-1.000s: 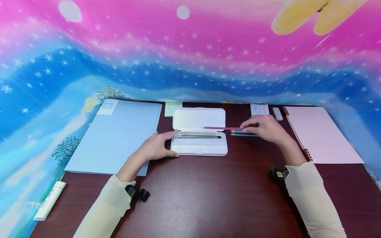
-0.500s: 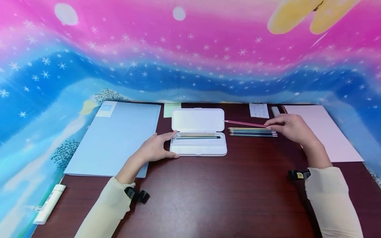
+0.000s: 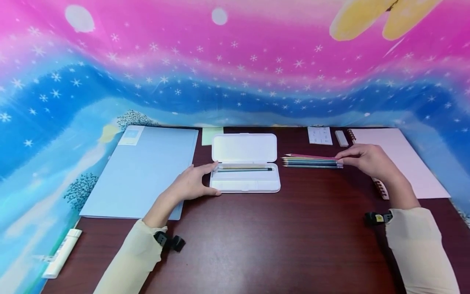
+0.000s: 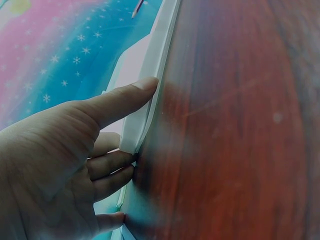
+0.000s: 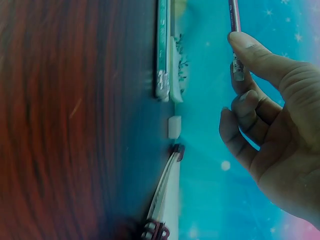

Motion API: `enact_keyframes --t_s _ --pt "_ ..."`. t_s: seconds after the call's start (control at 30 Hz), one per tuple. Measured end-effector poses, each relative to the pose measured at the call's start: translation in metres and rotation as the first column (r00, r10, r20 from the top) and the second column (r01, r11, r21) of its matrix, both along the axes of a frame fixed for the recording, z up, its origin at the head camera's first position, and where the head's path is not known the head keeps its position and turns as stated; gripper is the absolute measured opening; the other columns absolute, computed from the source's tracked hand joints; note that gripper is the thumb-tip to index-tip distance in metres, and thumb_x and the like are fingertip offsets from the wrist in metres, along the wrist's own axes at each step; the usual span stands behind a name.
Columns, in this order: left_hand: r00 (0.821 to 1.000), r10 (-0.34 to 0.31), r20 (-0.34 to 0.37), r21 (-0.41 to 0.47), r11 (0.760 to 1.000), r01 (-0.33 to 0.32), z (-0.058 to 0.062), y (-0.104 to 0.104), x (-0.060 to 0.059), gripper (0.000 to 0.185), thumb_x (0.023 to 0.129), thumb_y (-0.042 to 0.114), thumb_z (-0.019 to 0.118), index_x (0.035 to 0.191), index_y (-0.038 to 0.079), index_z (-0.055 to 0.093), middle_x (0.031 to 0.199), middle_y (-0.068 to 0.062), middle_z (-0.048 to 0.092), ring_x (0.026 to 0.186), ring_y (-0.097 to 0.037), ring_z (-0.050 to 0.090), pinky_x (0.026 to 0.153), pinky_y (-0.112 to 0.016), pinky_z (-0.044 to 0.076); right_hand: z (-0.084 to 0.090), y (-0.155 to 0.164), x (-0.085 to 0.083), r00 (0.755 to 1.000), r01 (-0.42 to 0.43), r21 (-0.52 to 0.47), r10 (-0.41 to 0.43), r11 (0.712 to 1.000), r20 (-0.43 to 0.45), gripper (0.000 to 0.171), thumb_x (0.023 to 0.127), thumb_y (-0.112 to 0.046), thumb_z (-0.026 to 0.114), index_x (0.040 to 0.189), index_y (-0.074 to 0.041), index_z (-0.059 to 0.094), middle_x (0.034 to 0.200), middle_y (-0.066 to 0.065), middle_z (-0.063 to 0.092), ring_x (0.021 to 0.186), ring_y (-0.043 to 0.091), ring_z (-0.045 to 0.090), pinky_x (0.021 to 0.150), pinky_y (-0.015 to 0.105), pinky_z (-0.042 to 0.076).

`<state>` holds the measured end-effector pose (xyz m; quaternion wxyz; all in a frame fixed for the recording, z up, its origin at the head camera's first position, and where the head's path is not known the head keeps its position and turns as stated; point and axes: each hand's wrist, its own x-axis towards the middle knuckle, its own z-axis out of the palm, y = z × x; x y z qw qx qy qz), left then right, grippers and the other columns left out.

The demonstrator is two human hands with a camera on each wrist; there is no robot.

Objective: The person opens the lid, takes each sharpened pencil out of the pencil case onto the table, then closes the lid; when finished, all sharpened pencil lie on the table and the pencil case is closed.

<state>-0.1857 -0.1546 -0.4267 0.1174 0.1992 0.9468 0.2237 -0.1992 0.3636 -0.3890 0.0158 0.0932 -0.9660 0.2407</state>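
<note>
A white pencil case (image 3: pixel 262 185) lies with its lid up at the table's middle, several pencils (image 3: pixel 242 169) in its rear compartment. My left hand (image 3: pixel 192 181) grips its left end; in the left wrist view the thumb presses the front wall (image 4: pixel 136 117) and the fingers reach around the end. Between thumb and fingers my right hand (image 3: pixel 374 161) pinches a red pencil (image 3: pixel 312 156) near its eraser end, the tip pointing left. It is held just behind a row of several pencils (image 3: pixel 312 165) lying right of the case. The right wrist view shows the red pencil (image 5: pixel 235 15) raised off the table.
A blue folder (image 3: pixel 139 175) lies left, under the left forearm. On the right is a pink spiral notebook (image 3: pixel 407 167), with a white eraser (image 3: pixel 341 139) and small printed paper (image 3: pixel 319 136) beside it. A green note (image 3: pixel 211 136) lies behind the case, a white tube (image 3: pixel 62 253) at far left.
My right hand has carried the red pencil rightward from over the case, then down toward the row of pencils. The left hand stays at the case's left end.
</note>
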Motion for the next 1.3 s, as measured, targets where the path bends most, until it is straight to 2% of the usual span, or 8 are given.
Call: enact_keyframes --t_s 0.13,0.43,0.6,0.77,0.87,1.07,1.3 --pt "1.000 0.003 0.001 0.000 1.000 -0.003 0.000 0.000 0.000 0.098 0.080 0.050 0.083 0.159 0.017 0.036 0.157 -0.010 0.048 0.144 -0.030 0.048 0.127 -0.058 0.018 -0.003 0.006 0.000 1.000 0.010 -0.011 -0.010 1.000 0.019 0.010 0.091 -0.028 0.077 0.096 -0.023 0.084 0.100 0.005 0.077 0.085 -0.016 0.051 0.079 0.016 0.042" --pt "1.000 -0.001 0.004 0.011 1.000 0.001 0.001 0.001 -0.001 0.097 0.080 0.047 0.083 0.159 0.015 0.037 0.157 -0.008 0.048 0.143 -0.029 0.048 0.127 -0.058 0.017 -0.012 0.009 -0.004 0.999 -0.003 -0.041 0.004 0.999 0.036 0.007 0.090 -0.027 0.078 0.094 -0.025 0.084 0.099 0.003 0.078 0.085 -0.013 0.056 0.079 0.008 0.041" --pt "1.000 0.008 0.007 0.015 1.000 -0.008 0.001 0.001 -0.001 0.097 0.080 0.048 0.083 0.159 0.016 0.036 0.157 -0.009 0.048 0.144 -0.029 0.048 0.128 -0.057 0.017 -0.019 0.010 -0.011 0.990 -0.015 -0.045 0.021 0.999 0.141 0.012 0.092 -0.033 0.076 0.096 -0.026 0.084 0.106 0.004 0.075 0.089 -0.003 0.059 0.078 0.016 0.048" --pt "1.000 0.010 0.007 0.012 1.000 -0.010 0.001 0.000 -0.001 0.097 0.080 0.049 0.083 0.159 0.016 0.037 0.156 -0.010 0.049 0.143 -0.030 0.048 0.127 -0.058 0.018 -0.025 0.010 -0.017 0.981 -0.038 -0.025 0.042 0.999 0.189 0.009 0.093 -0.026 0.076 0.096 -0.025 0.083 0.108 0.006 0.073 0.093 0.010 0.061 0.079 0.025 0.051" --pt "1.000 0.010 0.006 0.011 1.000 -0.010 0.000 0.000 -0.001 0.097 0.079 0.049 0.084 0.158 0.016 0.037 0.156 -0.010 0.049 0.143 -0.029 0.049 0.127 -0.058 0.018 -0.026 0.008 -0.019 0.982 -0.060 -0.007 0.060 0.998 0.180 0.006 0.091 -0.026 0.077 0.094 -0.024 0.082 0.104 0.004 0.075 0.089 0.013 0.059 0.076 0.027 0.049" --pt "1.000 0.010 0.002 0.014 1.000 -0.010 0.000 0.000 0.000 0.097 0.080 0.048 0.083 0.158 0.015 0.037 0.156 -0.010 0.049 0.142 -0.029 0.049 0.127 -0.059 0.018 -0.028 0.004 -0.022 0.980 -0.097 0.025 0.091 0.995 0.176 0.008 0.090 -0.030 0.078 0.091 -0.022 0.078 0.084 -0.002 0.073 0.075 0.013 0.051 0.069 0.028 0.040" --pt "1.000 0.005 0.006 0.002 1.000 -0.005 0.000 0.000 0.000 0.097 0.080 0.049 0.083 0.159 0.016 0.036 0.156 -0.010 0.048 0.144 -0.029 0.048 0.127 -0.058 0.018 -0.033 0.001 -0.023 0.978 -0.107 0.054 0.095 0.993 0.184 0.006 0.090 -0.022 0.078 0.087 -0.019 0.073 0.078 -0.003 0.068 0.072 0.015 0.050 0.068 0.029 0.040"
